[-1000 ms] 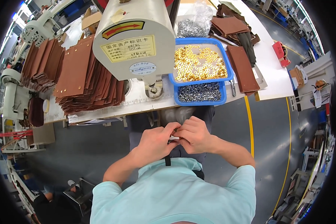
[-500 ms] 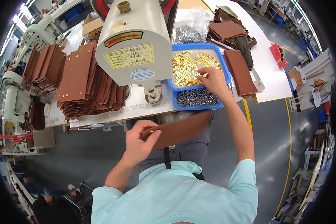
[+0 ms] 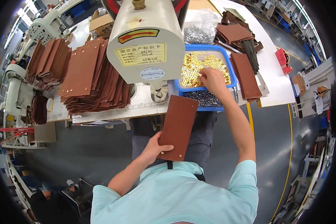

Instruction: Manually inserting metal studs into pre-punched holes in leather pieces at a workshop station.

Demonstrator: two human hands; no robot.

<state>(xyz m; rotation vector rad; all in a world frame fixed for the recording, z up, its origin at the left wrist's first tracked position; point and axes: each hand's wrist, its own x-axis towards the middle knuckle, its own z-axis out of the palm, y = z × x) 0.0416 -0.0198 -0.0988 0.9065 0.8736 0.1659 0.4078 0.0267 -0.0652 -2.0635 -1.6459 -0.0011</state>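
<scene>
My left hand (image 3: 153,149) grips the lower left edge of a brown leather panel (image 3: 180,125), thumb on its face. The panel stands tilted over my lap, with two gold studs at its lower end and small holes near its upper end. Over the blue-rimmed tray (image 3: 231,71), my right hand (image 3: 214,80) has its fingers drawn together among loose gold eyelets (image 3: 192,69); whatever lies between the fingertips is hidden. The tray's nearer section holds dark metallic small parts (image 3: 202,98), partly covered by the panel's top corner.
A cream riveting press (image 3: 138,41) overhangs the table's front edge. Stacked brown leather panels (image 3: 78,74) stand to its left. Right of the tray lies another panel (image 3: 245,74), below a heap of leather pieces (image 3: 235,33). A plastic bag of metal parts (image 3: 198,34) sits behind the tray.
My left hand has turned the leather panel from lying sideways to upright, its face now showing, and moved slightly right and down. My right hand stays at the eyelets, fingertips now closer together.
</scene>
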